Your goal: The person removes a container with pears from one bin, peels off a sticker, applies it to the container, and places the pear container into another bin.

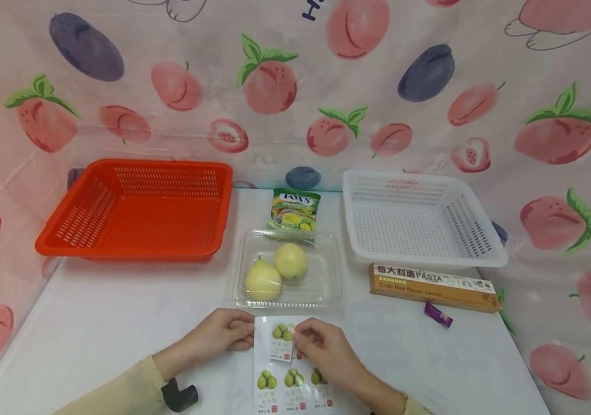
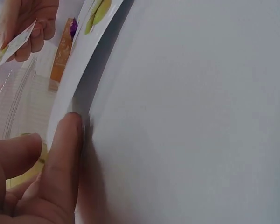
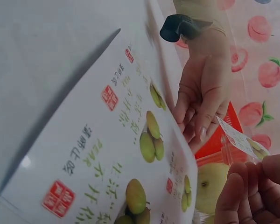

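Note:
A white sheet of pear stickers (image 1: 275, 377) lies at the front of the table. My right hand (image 1: 329, 349) pinches one peeled square sticker (image 1: 281, 349) between thumb and fingertips, above the sheet. In the right wrist view that sticker (image 3: 238, 137) is held by its edge, with pears, writing and a red seal on it. At the sheet's left edge my left hand (image 1: 225, 331) rests with its fingers touching the paper. The left wrist view shows a fingertip (image 2: 71, 123) against the sheet's edge, the thumb apart. Behind the sheet, a clear plastic box (image 1: 321, 282) holds two yellow-green pears (image 1: 262, 280).
A red basket (image 1: 166, 222) stands back left, a white basket (image 1: 399, 230) back right. Between them lies a green Fox's candy bag (image 1: 295, 210). A pasta box (image 1: 432, 288) and a small purple-wrapped sweet (image 1: 438, 315) lie at the right. A fruit-patterned cloth hangs behind.

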Demonstrator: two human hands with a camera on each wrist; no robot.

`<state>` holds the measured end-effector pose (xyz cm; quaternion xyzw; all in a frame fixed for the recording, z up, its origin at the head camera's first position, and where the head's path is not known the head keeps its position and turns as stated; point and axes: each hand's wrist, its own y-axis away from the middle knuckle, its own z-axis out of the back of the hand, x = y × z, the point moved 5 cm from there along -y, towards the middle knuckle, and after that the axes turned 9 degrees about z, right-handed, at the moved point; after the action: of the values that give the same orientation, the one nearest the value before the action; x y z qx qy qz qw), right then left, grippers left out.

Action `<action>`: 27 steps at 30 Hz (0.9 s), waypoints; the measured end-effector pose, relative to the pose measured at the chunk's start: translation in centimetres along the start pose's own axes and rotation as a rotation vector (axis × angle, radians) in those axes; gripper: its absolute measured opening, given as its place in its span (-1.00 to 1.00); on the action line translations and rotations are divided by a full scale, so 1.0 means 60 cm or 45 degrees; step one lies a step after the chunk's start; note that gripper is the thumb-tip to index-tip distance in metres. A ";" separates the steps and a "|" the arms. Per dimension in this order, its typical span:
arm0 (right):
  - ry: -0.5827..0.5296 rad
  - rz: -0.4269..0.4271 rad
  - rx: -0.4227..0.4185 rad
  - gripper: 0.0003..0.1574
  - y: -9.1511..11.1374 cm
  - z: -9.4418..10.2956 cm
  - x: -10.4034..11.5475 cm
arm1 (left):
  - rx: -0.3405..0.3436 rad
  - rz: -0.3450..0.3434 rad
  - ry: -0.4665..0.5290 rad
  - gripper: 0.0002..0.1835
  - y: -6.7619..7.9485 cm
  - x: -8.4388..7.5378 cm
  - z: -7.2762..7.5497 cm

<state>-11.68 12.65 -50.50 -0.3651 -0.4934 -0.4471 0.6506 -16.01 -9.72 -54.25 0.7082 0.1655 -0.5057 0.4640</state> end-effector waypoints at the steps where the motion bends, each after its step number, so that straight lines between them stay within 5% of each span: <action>1: 0.002 -0.009 -0.003 -0.83 0.000 0.001 -0.001 | -0.006 -0.003 -0.012 -0.60 0.001 -0.001 0.003; 9: -0.002 -0.011 -0.011 -0.79 -0.007 0.020 0.015 | 0.069 0.015 -0.130 -0.73 0.024 -0.017 0.012; 15: -0.042 0.023 -0.033 -0.72 -0.032 0.050 0.042 | 0.215 -0.096 -0.319 -0.77 0.055 -0.081 -0.005; 20: 0.040 0.091 -0.074 -0.75 -0.057 0.077 0.068 | 0.102 -0.211 -0.258 -0.72 0.053 -0.150 0.003; 27: 0.002 0.075 -0.092 -0.76 -0.100 0.099 0.086 | -0.043 -0.223 -0.105 -0.64 0.004 -0.199 0.017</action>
<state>-18.60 14.96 -43.83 -0.4024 -0.4656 -0.4454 0.6503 -21.60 -7.86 -43.78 0.6617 0.2160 -0.5701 0.4363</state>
